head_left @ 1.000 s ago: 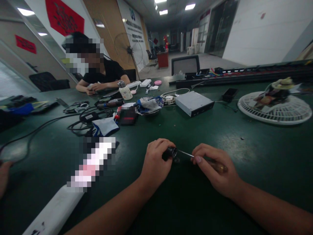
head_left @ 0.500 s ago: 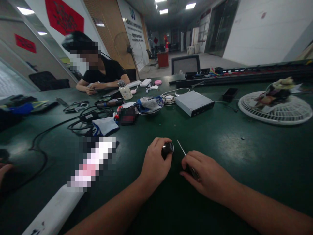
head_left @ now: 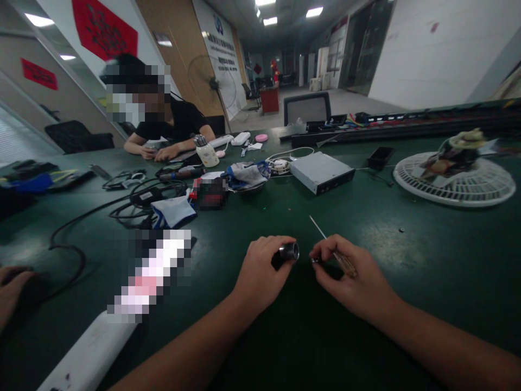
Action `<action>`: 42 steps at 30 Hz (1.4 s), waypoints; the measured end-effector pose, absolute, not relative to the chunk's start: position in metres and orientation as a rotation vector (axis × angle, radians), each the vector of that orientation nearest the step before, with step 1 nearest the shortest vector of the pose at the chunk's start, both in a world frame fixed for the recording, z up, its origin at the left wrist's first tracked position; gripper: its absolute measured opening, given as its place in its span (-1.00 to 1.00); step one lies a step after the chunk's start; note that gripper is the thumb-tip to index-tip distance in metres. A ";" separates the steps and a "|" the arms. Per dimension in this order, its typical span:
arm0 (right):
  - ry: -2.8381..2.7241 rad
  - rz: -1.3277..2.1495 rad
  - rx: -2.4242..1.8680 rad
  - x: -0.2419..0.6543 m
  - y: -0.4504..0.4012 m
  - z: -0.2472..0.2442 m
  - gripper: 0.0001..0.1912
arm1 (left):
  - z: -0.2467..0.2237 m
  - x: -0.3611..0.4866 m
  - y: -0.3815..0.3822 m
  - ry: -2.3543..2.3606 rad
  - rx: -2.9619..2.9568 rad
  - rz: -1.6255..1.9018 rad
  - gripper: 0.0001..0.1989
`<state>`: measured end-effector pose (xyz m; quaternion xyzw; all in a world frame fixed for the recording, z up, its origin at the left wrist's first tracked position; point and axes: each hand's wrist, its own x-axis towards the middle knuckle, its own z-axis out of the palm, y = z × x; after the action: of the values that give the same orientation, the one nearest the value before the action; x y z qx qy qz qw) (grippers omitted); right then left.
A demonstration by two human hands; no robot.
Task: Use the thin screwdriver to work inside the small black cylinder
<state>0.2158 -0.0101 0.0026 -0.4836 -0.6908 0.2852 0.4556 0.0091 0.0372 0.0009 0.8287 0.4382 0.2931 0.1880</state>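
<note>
My left hand (head_left: 260,274) is closed around a short black cylinder (head_left: 290,251), whose round, shiny-rimmed end faces right. In my right hand (head_left: 354,282) is a thin screwdriver (head_left: 345,264) with an amber, see-through handle; its bare shaft points up and to the left, apart from the cylinder. Between the thumb and forefinger of that same hand sits a small dark shiny piece (head_left: 315,260), too small to name. A narrow gap separates the two hands, both just above the dark green table (head_left: 280,336).
A small dark piece (head_left: 401,229) lies to the right. Behind are a grey disc drive (head_left: 321,169), a white fan guard (head_left: 456,187) and cloth gloves (head_left: 175,210). A white bar-shaped object (head_left: 91,347) lies left. One person sits opposite; another hand (head_left: 14,290) shows at far left.
The cylinder has turned so its open end shows more, and my left hand has shifted slightly right. My right hand has rolled, showing the screwdriver's handle and the small piece at the fingertips.
</note>
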 end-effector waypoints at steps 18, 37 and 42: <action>-1.633 0.662 -1.139 0.216 -0.010 -0.003 -0.74 | 0.003 0.009 0.034 0.930 2.415 0.806 -0.69; -1.623 0.705 -1.180 0.217 -0.010 -0.002 -0.73 | 0.003 0.010 0.034 0.993 2.410 0.921 -0.70; -1.719 0.574 -1.086 0.215 -0.014 -0.002 -0.70 | 0.002 0.010 0.034 0.998 2.406 0.933 -0.68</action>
<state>0.2154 -0.0143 -0.0018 -0.4473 -0.7084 0.2365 0.4920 0.0097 0.0340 0.0017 0.8544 0.3544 0.3312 0.1863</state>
